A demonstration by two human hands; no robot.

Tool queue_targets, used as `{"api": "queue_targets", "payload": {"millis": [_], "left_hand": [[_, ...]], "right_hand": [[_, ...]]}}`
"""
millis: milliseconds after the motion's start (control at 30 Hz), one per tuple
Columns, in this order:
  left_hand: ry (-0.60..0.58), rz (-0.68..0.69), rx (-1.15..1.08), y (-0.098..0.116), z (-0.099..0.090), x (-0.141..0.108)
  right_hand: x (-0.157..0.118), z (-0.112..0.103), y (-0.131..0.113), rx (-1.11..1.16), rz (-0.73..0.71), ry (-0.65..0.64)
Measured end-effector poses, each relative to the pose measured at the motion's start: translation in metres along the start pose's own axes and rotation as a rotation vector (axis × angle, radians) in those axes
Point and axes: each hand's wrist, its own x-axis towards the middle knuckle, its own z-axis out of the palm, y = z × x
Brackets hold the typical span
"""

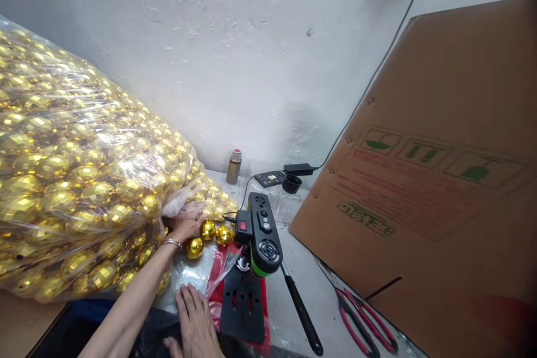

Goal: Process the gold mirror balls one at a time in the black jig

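A large clear plastic bag (96,140) packed with shiny gold faceted balls fills the left side, its mouth towards the middle. At that mouth is my left hand (188,227), a bracelet at its wrist; plastic and balls partly hide its fingers, so its grip is unclear. Loose gold balls (224,235) lie just right of it. My right hand (196,316) rests flat, palm down and fingers stretched, on clear plastic at the table's near edge, holding nothing. Right of it stands a black device (266,235) with a red switch, a slotted base plate (242,307) and a long lever handle (302,313).
A big cardboard box (440,168) leans in on the right. Scissors (364,321) with red and black handles lie before it. Near the wall are a small bottle (234,166), a black cup (291,183) and a power adapter (298,169) with its cable. Red plastic lies under the device.
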Motion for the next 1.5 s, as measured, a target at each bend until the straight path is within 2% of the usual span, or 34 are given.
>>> {"api": "queue_targets", "payload": {"millis": [133, 233, 333, 467, 567, 633, 700, 800, 900, 1000, 1100, 1200, 1300, 1400, 1500], "left_hand": [[-0.097, 0.065, 0.025, 0.009, 0.006, -0.024], [-0.124, 0.075, 0.032, 0.008, 0.003, -0.041], [-0.131, 0.068, 0.033, 0.006, -0.011, -0.056], [-0.125, 0.081, 0.022, 0.008, -0.039, -0.087], [-0.239, 0.122, -0.017, 0.013, -0.052, -0.123], [-0.351, 0.147, -0.068, 0.017, -0.051, -0.144], [-0.395, 0.137, -0.143, 0.023, -0.044, -0.158], [-0.358, 0.048, -0.28, 0.036, -0.032, -0.162], [-0.336, -0.091, -0.407, 0.049, -0.024, -0.156], [-0.27, -0.268, -0.619, 0.059, -0.017, -0.154], [-0.205, -0.448, -0.961, 0.07, -0.012, -0.16], [-0.288, -0.579, -1.275, 0.086, -0.013, -0.171], [-0.354, -0.652, -1.509, 0.102, -0.02, -0.181], [-0.383, -0.676, -1.629, 0.11, -0.023, -0.185], [-0.364, -0.728, -1.617, 0.11, -0.02, -0.186]], "right_hand": [[-0.005, -0.002, -0.001, 0.02, 0.02, 0.023], [-0.015, 0.001, -0.002, -0.005, 0.028, 0.151], [-0.023, 0.005, -0.008, -0.036, 0.018, 0.256], [-0.021, 0.012, -0.023, -0.054, 0.009, 0.383], [-0.017, 0.018, -0.03, -0.064, -0.01, 0.504], [-0.018, 0.019, -0.03, -0.081, -0.015, 0.54], [-0.02, 0.016, -0.03, -0.105, -0.028, 0.547], [-0.025, 0.006, -0.031, -0.125, -0.05, 0.532], [-0.031, -0.007, -0.034, -0.063, -0.037, 0.583], [-0.036, -0.024, -0.033, 0.097, 0.064, 0.728], [-0.038, -0.046, -0.029, 0.229, 0.213, 0.893], [-0.033, -0.066, -0.025, 0.311, 0.278, 0.911], [-0.028, -0.077, -0.021, 0.357, 0.289, 0.902], [-0.028, -0.078, -0.015, 0.389, 0.322, 0.935], [-0.035, -0.076, -0.011, 0.417, 0.362, 0.912]]}}
